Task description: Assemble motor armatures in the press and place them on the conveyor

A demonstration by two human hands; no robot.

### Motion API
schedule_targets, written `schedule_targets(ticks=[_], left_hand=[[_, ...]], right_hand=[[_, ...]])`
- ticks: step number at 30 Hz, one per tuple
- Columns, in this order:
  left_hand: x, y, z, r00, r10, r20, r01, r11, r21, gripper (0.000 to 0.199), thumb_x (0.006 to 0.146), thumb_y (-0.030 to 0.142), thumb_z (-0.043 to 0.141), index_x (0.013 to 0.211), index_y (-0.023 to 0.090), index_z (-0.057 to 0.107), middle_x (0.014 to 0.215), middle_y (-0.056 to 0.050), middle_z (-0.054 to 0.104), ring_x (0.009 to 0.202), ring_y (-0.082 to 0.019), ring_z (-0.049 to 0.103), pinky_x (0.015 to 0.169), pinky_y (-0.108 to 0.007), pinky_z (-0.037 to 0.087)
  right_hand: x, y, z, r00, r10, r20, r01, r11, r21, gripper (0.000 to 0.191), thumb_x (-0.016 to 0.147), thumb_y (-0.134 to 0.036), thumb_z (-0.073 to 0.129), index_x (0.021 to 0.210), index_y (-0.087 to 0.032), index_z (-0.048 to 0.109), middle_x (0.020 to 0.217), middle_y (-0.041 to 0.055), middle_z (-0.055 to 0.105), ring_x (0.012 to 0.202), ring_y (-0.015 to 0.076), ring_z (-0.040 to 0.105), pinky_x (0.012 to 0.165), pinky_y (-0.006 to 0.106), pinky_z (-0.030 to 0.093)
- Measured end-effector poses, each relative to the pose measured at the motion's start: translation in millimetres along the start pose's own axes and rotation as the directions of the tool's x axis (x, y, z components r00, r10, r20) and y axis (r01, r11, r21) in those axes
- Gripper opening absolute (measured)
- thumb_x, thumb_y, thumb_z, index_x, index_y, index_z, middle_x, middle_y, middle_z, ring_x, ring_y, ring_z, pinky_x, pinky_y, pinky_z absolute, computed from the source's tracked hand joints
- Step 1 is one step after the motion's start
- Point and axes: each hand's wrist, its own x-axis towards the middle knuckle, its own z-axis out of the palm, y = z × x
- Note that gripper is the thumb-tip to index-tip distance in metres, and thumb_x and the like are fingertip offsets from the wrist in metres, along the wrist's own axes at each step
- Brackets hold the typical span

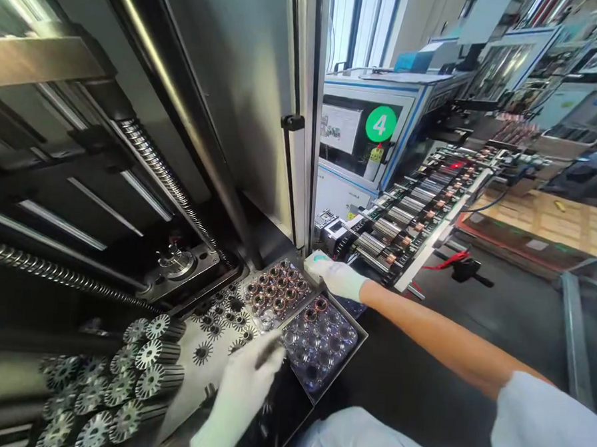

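Both hands wear white gloves. My left hand (pixel 247 381) is at the lower middle, beside the near edge of a clear plastic tray (pixel 266 320) that bears several copper-coloured rings (pixel 279 304). Its fingers are bent, and what they hold, if anything, is hidden. My right hand (pixel 338 277) reaches to the far corner of the trays, next to the upright metal post; its fingertips are too hidden to read. Between the hands lies a second clear tray (pixel 316 348) with mostly vacant pockets and a few copper-coloured rings at its far end.
Stacked slotted metal cores (pixel 151 356) stand at the lower left, with small toothed parts (pixel 202 352) on a plate beside them. An upright post (pixel 309 151) rises ahead. A conveyor (pixel 409 216) with rotors runs at the right, near a wooden pallet (pixel 543 220).
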Motion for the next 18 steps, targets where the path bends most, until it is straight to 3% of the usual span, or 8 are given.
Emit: schedule_targets(ticks=[2, 6, 9, 11, 13, 15, 18], left_hand=[[7.8, -9.4, 43.1, 0.992, 0.028, 0.125, -0.035, 0.998, 0.054, 0.033, 0.083, 0.036, 0.053, 0.112, 0.028, 0.067, 0.114, 0.000, 0.071, 0.106, -0.018, 0.064, 0.099, -0.030, 0.046], [40.2, -7.7, 86.4, 0.986, 0.104, 0.130, -0.143, 0.931, 0.336, 0.037, 0.088, 0.034, 0.048, 0.121, 0.025, 0.061, 0.110, -0.006, 0.072, 0.101, -0.021, 0.066, 0.093, -0.033, 0.047], [54.3, -1.6, 102.7, 0.982, 0.114, 0.150, -0.179, 0.809, 0.560, 0.040, 0.089, 0.033, 0.045, 0.125, 0.022, 0.059, 0.106, -0.012, 0.072, 0.099, -0.026, 0.067, 0.089, -0.038, 0.048], [57.0, 0.7, 110.2, 0.977, 0.132, 0.170, -0.210, 0.762, 0.612, 0.040, 0.088, 0.030, 0.045, 0.124, 0.020, 0.060, 0.102, -0.013, 0.072, 0.097, -0.027, 0.066, 0.086, -0.040, 0.048], [56.6, 2.4, 114.9, 0.966, 0.178, 0.189, -0.257, 0.750, 0.610, 0.038, 0.089, 0.028, 0.043, 0.121, 0.019, 0.062, 0.102, -0.013, 0.071, 0.098, -0.027, 0.066, 0.086, -0.039, 0.048], [56.4, 4.5, 117.7, 0.963, 0.192, 0.188, -0.267, 0.750, 0.606, 0.037, 0.089, 0.027, 0.041, 0.118, 0.021, 0.063, 0.107, -0.012, 0.070, 0.100, -0.025, 0.065, 0.087, -0.037, 0.047], [64.6, 10.3, 121.7, 0.983, 0.051, 0.177, -0.150, 0.779, 0.609, 0.036, 0.089, 0.030, 0.042, 0.117, 0.024, 0.063, 0.115, -0.009, 0.069, 0.103, -0.022, 0.065, 0.088, -0.033, 0.048]], right_hand=[[-3.8, 6.2, 17.1, 0.989, 0.019, 0.147, -0.008, 0.997, -0.070, 0.050, 0.083, -0.004, 0.044, 0.131, -0.015, 0.054, 0.124, 0.0128, 0.059, 0.116, 0.0199, 0.054, 0.097, 0.031, 0.043], [1.9, 3.5, 10.1, 0.986, 0.073, 0.148, -0.055, 0.991, -0.125, 0.050, 0.086, -0.008, 0.044, 0.133, -0.021, 0.053, 0.118, 0.0109, 0.062, 0.100, 0.0199, 0.062, 0.085, 0.029, 0.046], [-6.2, -9.5, 2.6, 0.993, 0.044, 0.112, -0.040, 0.999, -0.036, 0.044, 0.088, -0.011, 0.043, 0.129, -0.019, 0.056, 0.120, 0.0098, 0.063, 0.105, 0.0196, 0.060, 0.091, 0.030, 0.044], [-28.8, -20.0, 11.1, 0.998, 0.056, -0.003, -0.055, 0.997, 0.048, 0.041, 0.091, -0.016, 0.040, 0.128, -0.016, 0.057, 0.124, 0.0100, 0.061, 0.113, 0.0189, 0.055, 0.099, 0.031, 0.040], [-63.6, -29.9, 29.3, 0.987, 0.124, -0.103, -0.115, 0.989, 0.089, 0.039, 0.092, -0.020, 0.039, 0.126, -0.016, 0.057, 0.124, 0.0107, 0.060, 0.115, 0.0197, 0.053, 0.102, 0.033, 0.038], [-101.1, -37.8, 52.3, 0.972, 0.209, -0.103, -0.202, 0.977, 0.075, 0.037, 0.088, -0.022, 0.045, 0.121, -0.019, 0.060, 0.120, 0.0111, 0.061, 0.107, 0.0219, 0.057, 0.095, 0.036, 0.043], [-137.4, -40.9, 86.1, 0.960, 0.268, -0.079, -0.265, 0.963, 0.037, 0.038, 0.082, -0.031, 0.054, 0.119, -0.025, 0.060, 0.123, 0.0105, 0.060, 0.101, 0.0249, 0.059, 0.085, 0.038, 0.048]])
